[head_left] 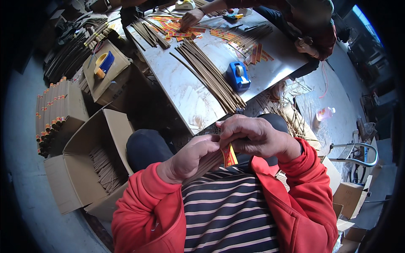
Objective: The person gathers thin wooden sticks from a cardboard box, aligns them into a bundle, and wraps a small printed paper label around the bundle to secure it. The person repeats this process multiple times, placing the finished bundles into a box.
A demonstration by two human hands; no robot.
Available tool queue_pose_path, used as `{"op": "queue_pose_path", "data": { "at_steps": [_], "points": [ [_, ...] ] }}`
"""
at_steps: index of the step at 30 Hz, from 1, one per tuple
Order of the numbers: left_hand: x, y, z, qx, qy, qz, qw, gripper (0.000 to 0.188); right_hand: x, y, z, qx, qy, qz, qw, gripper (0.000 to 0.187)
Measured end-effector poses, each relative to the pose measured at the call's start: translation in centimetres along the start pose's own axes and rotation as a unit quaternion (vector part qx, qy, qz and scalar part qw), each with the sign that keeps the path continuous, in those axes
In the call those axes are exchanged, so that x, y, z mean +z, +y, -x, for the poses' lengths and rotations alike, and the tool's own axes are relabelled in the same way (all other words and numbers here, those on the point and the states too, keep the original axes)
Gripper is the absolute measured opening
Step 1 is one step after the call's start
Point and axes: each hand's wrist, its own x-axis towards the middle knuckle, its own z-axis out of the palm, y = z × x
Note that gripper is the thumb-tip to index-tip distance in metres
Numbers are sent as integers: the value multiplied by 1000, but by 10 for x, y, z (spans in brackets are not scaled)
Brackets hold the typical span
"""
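Observation:
My left hand (190, 158) grips a bundle of thin brown sticks (207, 163) close to my chest. My right hand (253, 137) is closed over the same bundle and presses a red and yellow paper label (230, 155) around it. Both hands touch each other just below the near corner of the metal table (185, 90). A long loose pile of brown sticks (211, 76) lies across the table beside a blue tape dispenser (238, 76).
Another person's hand (192, 17) rests among red and yellow labels (173, 29) at the table's far end. An open cardboard box (86, 168) with sticks stands at my left, stacked tubes (52, 114) behind it, a second tape dispenser (104, 63) on a box.

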Motion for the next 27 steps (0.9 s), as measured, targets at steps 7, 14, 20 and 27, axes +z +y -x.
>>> {"op": "queue_pose_path", "data": {
  "at_steps": [7,14,20,27],
  "points": [
    [1,1,-2,-17,13,7,1000,32,-3,0,-5,-48,-19,36,998,26],
    [0,1,-2,-7,19,15,1000,30,-4,-1,-11,-71,-29,57,995,26],
    [3,5,-3,10,-23,44,999,36,-6,6,-13,-91,-44,6,995,24],
    [2,4,-1,29,-32,33,999,36,-3,17,-12,-75,-38,-55,995,28]
  ]
}}
